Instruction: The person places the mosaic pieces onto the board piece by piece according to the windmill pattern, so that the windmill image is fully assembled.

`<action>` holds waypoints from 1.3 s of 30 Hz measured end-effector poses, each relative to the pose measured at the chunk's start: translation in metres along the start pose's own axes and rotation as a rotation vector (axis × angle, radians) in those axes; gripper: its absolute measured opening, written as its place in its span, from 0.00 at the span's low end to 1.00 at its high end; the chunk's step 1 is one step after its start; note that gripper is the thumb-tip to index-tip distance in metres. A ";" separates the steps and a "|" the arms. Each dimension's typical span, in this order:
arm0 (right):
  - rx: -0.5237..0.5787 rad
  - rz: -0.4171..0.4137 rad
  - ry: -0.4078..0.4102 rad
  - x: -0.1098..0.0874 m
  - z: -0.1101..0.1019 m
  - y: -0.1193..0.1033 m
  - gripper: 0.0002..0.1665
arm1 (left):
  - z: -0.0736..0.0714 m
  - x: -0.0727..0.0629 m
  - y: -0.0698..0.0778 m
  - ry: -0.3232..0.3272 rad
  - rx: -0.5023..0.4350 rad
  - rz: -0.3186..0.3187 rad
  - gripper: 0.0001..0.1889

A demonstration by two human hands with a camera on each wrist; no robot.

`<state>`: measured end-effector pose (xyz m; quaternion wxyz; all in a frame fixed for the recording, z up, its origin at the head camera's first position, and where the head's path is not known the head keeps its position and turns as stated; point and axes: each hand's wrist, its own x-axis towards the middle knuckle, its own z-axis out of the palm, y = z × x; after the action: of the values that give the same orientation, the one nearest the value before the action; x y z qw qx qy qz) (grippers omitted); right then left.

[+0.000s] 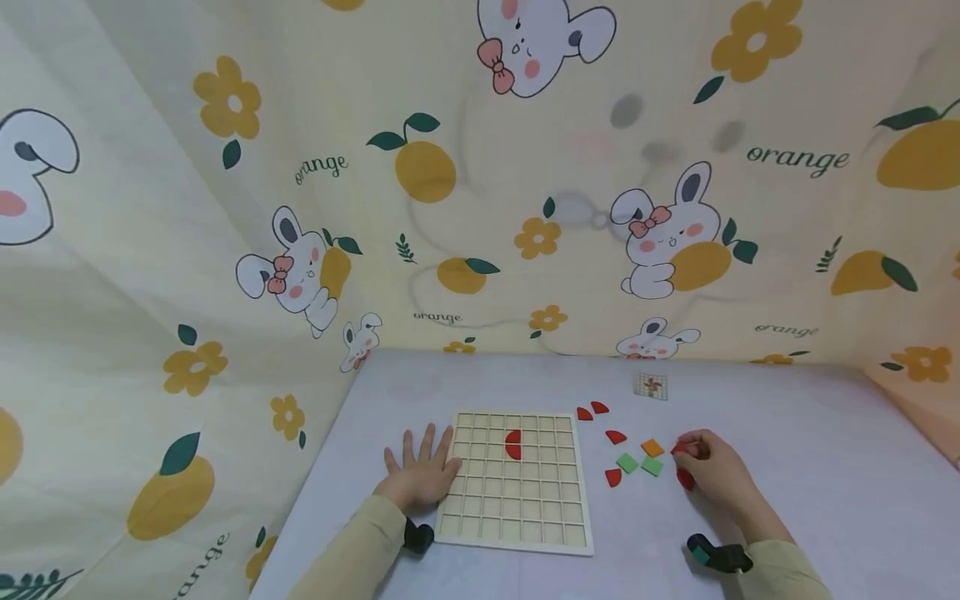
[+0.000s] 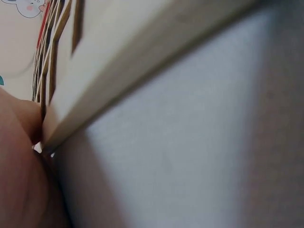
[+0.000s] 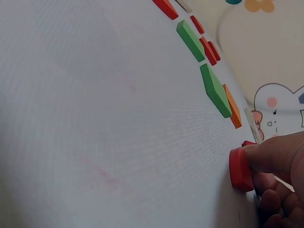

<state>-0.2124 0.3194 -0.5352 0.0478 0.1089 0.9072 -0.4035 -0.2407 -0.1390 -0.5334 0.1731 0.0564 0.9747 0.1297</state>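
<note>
A wooden grid board (image 1: pixel 532 504) lies on the table. Two red quarter-circle pieces (image 1: pixel 513 452) sit in its upper cells, one above the other, their straight sides to the right. My left hand (image 1: pixel 422 479) rests at the board's left edge with fingers spread, the thumb over the rim. To the right of the board, my right hand (image 1: pixel 712 471) pinches a red piece (image 1: pixel 678 447) between thumb and fingers, which partly cover it. Just below those fingertips is another red piece (image 1: pixel 686 478), seen close up beside the thumb in the right wrist view.
Between board and right hand lie an orange square (image 1: pixel 652 448), two green squares (image 1: pixel 652 466) and several red quarter-circles (image 1: pixel 616 437). A small patterned card (image 1: pixel 651 386) lies farther back. A printed curtain (image 1: pixel 525 292) stands behind the table.
</note>
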 end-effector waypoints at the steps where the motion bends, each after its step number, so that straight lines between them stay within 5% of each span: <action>1: 0.001 0.003 -0.001 0.000 0.000 0.000 0.23 | 0.000 0.000 -0.001 0.001 -0.001 0.001 0.34; 24: 0.054 0.056 -0.017 0.014 -0.004 0.005 0.28 | 0.004 0.003 -0.007 -0.004 -0.008 -0.012 0.35; 31: -0.006 -0.085 -0.027 0.017 0.010 -0.035 0.25 | 0.006 0.006 -0.009 0.003 -0.009 -0.015 0.35; 39: -0.040 -0.269 -0.076 0.014 0.071 -0.100 0.10 | 0.003 0.006 -0.005 0.000 -0.005 -0.004 0.34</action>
<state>-0.2494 0.2039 -0.5125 0.0297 -0.0299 0.9191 -0.3918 -0.2454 -0.1426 -0.5389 0.1736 0.0538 0.9745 0.1319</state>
